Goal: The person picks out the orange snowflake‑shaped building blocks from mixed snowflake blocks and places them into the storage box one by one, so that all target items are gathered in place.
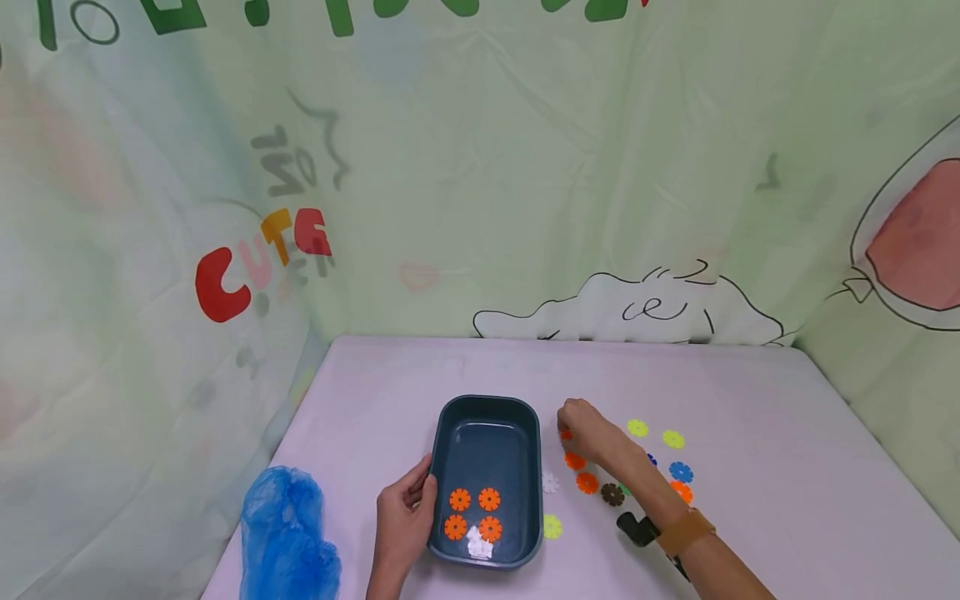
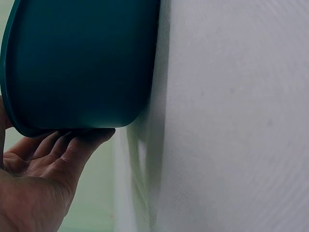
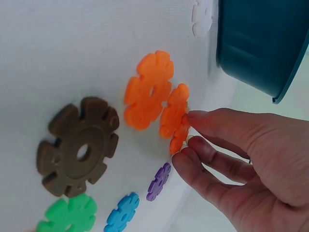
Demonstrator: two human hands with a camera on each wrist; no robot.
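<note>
In the head view my left hand (image 1: 405,510) grips the left rim of a dark blue-green tray (image 1: 491,454), thumb at the rim and fingers against the outer wall. Several orange notched plastic discs (image 1: 489,499) lie on the tray floor near its front end. To the right of the tray, my right hand (image 1: 592,431) reaches down to the table. The right wrist view has its thumb and fingers pinching an orange notched disc (image 3: 179,137). Beside it lie two more orange discs (image 3: 148,90), one partly overlapped in view, and a brown disc (image 3: 79,147).
Yellow discs (image 1: 673,439), a blue disc (image 1: 681,472) and others are scattered around my right forearm. A white disc (image 1: 551,482) and a yellow-green disc (image 1: 552,527) lie close to the tray's right side. A crumpled blue plastic bag (image 1: 288,537) sits at the table's left edge.
</note>
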